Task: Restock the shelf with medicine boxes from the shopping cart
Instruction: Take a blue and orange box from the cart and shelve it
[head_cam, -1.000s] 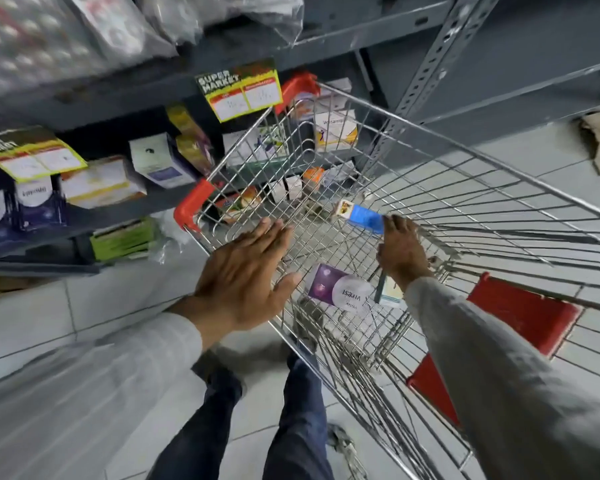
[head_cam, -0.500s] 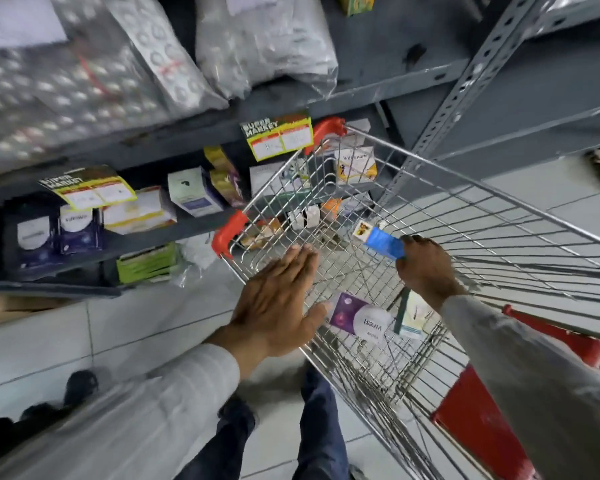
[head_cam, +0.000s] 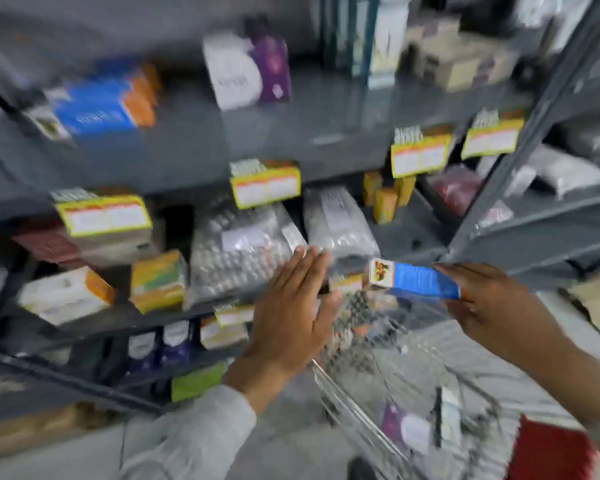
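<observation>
My right hand (head_cam: 492, 306) grips a long blue medicine box (head_cam: 420, 280) by its right end and holds it level above the wire shopping cart (head_cam: 368, 420), in front of the grey metal shelf (head_cam: 326, 147). My left hand (head_cam: 291, 317) is flat with fingers spread, holding nothing, left of the blue box and above the cart's near rim. In the cart lies a purple-and-white box (head_cam: 406, 427) beside a pale box standing on edge (head_cam: 449, 417). The picture is blurred by motion.
The shelf holds a blue-and-orange box (head_cam: 101, 105), a white-and-purple box (head_cam: 246, 74), bags of blister packs (head_cam: 243, 251), yellow boxes (head_cam: 158, 280) and yellow price tags (head_cam: 265, 185). A shelf upright (head_cam: 520, 147) rises at right. A red cart flap (head_cam: 551, 452) is lower right.
The view has swung up from the cart to the upper shelves. My right hand has lifted the blue box out of the cart to shelf height. My left hand rose too, still flat.
</observation>
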`<state>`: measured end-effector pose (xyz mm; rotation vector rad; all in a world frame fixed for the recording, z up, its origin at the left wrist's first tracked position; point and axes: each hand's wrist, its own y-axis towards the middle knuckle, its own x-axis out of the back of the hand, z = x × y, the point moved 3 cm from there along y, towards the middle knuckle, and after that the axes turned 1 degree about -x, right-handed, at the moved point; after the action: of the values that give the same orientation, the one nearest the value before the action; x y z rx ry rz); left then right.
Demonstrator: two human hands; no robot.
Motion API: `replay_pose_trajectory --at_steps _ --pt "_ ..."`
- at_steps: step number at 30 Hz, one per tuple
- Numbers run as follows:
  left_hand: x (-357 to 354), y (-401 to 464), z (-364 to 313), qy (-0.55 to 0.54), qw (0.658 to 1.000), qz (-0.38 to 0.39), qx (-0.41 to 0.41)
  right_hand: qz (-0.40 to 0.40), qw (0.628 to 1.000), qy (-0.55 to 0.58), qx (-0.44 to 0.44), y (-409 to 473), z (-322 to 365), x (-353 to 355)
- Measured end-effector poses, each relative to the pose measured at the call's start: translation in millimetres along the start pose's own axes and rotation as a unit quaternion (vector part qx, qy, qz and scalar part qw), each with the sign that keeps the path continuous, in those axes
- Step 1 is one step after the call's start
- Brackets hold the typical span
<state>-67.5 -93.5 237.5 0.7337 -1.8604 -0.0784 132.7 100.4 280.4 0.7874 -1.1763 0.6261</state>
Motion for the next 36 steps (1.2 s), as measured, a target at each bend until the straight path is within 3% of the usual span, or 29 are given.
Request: replay_pose_trajectory --at_steps 4,9,12,17,26,33,36 --pt "120.2 9.6 29.4 0.040 0.983 -0.172 -0.046 -0.094 0.992 0.005 0.084 42.1 72.9 83.1" --pt "237.9 13.8 101.6 0.139 0.951 -0.275 -0.003 -0.117 0.973 0.061 0.191 103.3 167.5 127.7" --pt "278.2 10.5 156.0 0.175 0.942 -0.269 0.095 -0.102 0.965 0.072 0.230 145.2 232.3 126.1" --pt "285.5 4.9 216.0 0.201 0.945 -0.152 0.208 -0.047 0.969 0.073 0.230 203.8 329.8 89.1" --pt "273.6 3.0 233.0 0.254 0.932 -0.148 0.212 0.008 0.974 0.072 0.214 234.0 416.4 37.1" --pt "277.3 2.5 230.4 0.216 0.942 -0.166 0.199 -0.032 0.957 0.096 0.273 226.4 403.7 35.2" --pt "282.5 1.8 212.9 0.142 0.933 -0.267 0.196 -0.130 0.932 0.148 0.305 206.4 375.7 44.7"
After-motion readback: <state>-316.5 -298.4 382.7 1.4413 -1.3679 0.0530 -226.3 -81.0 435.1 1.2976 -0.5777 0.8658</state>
